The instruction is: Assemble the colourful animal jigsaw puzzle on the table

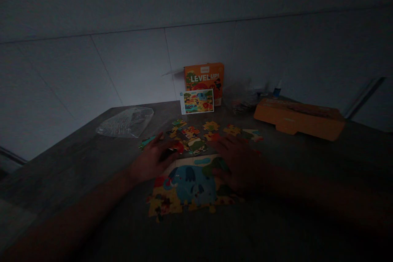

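A partly joined jigsaw puzzle (192,184) with a big and a small blue elephant lies flat on the dark table. My left hand (152,159) is at its upper left corner, fingers stretched out and apart beside loose puzzle pieces (196,145). Across the puzzle, my right hand (239,159) hovers over or rests on the upper right part; I cannot tell which. Its fingers are spread and reach toward an orange-red piece (212,136). Neither hand visibly grips anything. The light is dim and the right hand is slightly blurred.
Behind the pieces, a picture card (198,101) leans against an orange "LEVEL UP!" box (204,75). A clear plastic bag (125,123) lies at left. On the right are an orange box part (299,120), another plastic bag (242,100) and a small bottle (277,89). A wall (138,65) stands behind.
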Available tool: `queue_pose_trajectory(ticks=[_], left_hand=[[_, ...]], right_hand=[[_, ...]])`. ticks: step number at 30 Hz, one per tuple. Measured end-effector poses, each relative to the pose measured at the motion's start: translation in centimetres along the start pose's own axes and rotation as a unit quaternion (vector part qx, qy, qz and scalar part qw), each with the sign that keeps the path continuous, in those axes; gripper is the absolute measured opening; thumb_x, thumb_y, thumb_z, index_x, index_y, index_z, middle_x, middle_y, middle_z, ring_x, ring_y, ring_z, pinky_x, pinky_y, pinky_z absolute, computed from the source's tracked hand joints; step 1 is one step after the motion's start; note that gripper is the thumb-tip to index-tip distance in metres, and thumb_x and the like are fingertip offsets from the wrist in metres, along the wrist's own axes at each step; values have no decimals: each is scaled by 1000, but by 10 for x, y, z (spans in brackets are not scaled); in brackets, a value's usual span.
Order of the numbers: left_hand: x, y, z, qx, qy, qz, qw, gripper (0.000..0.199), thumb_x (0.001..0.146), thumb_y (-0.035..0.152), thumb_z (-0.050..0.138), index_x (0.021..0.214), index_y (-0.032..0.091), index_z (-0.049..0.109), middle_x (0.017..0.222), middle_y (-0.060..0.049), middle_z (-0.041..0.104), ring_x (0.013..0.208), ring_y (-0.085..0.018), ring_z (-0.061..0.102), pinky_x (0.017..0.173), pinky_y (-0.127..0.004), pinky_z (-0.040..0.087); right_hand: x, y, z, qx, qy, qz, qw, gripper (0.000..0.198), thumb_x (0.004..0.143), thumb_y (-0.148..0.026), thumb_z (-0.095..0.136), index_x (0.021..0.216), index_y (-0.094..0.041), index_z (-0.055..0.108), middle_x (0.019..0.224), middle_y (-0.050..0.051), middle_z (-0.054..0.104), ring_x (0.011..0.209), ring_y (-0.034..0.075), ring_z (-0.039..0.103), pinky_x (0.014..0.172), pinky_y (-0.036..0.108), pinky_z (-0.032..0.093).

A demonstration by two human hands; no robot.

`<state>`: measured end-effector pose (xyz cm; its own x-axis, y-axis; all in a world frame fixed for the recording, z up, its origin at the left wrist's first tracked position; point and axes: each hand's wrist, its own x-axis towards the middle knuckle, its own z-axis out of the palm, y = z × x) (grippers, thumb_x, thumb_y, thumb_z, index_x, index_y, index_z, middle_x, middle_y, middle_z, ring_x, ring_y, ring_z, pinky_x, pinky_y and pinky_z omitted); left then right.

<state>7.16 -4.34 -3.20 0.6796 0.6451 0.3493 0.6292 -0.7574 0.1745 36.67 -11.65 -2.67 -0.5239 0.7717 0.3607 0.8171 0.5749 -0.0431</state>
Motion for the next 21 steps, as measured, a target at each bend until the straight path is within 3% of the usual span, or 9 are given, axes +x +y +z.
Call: queue_pose_trajectory(ticks=[4, 7, 10, 12, 15, 18, 21], left_hand=[[0, -15, 5, 31, -21, 18, 999, 39, 103, 45, 48, 122, 19, 70, 138, -13, 64, 138, -35, 52, 122, -67, 23], [-1, -14, 6, 46, 9, 20, 999, 38, 102, 43, 49, 121, 18, 70, 148, -16, 55, 144, -39, 42, 120, -70, 23], [-4, -2, 1, 20, 23, 47, 998, 43, 101, 41, 53, 137, 18, 60, 155, -16, 46, 150, -40, 32, 119, -68, 29], [-6, 10, -5, -8, -15, 104, 994, 50, 100, 37, 55, 147, 21, 51, 159, -14, 42, 151, -37, 30, 119, -63, 34], [-8, 29, -13, -47, -142, 202, 968, 53, 99, 33, 57, 151, 28, 47, 163, -9, 36, 150, -33, 35, 120, -57, 36], [-9, 39, -17, -62, -186, 182, 963, 62, 97, 39, 62, 155, 30, 42, 165, -9, 30, 150, -35, 34, 120, -56, 35], [-8, 37, -18, -79, -195, 171, 963, 61, 97, 41, 63, 153, 30, 44, 165, -8, 31, 149, -35, 35, 120, -55, 36]], right_hand=[[-3, -2, -5, -13, -41, 34, 999, 59, 84, -35, 69, 136, -9, 59, 123, 22, 64, 113, 38, 59, 95, 56, 50], [-2, 1, -1, 6, -41, 37, 998, 57, 85, -32, 67, 136, -10, 58, 124, 21, 64, 112, 36, 60, 94, 52, 51], [0, 4, 2, 11, -29, 43, 999, 56, 88, -37, 64, 136, -9, 57, 128, 21, 62, 116, 37, 59, 96, 52, 51], [2, 5, -1, -6, -9, 70, 997, 50, 94, -38, 58, 134, -9, 59, 125, 22, 63, 113, 37, 61, 94, 52, 51], [4, 6, -13, -55, -2, 123, 991, 39, 101, -28, 41, 127, -9, 64, 109, 23, 69, 99, 36, 66, 83, 49, 53], [1, 6, -23, -95, -57, 171, 979, 36, 100, -35, 45, 109, -10, 70, 91, 21, 70, 81, 36, 68, 67, 46, 52], [-6, 1, -23, -79, -99, 159, 979, 37, 92, -44, 61, 104, -10, 70, 93, 21, 71, 79, 36, 69, 63, 43, 51]])
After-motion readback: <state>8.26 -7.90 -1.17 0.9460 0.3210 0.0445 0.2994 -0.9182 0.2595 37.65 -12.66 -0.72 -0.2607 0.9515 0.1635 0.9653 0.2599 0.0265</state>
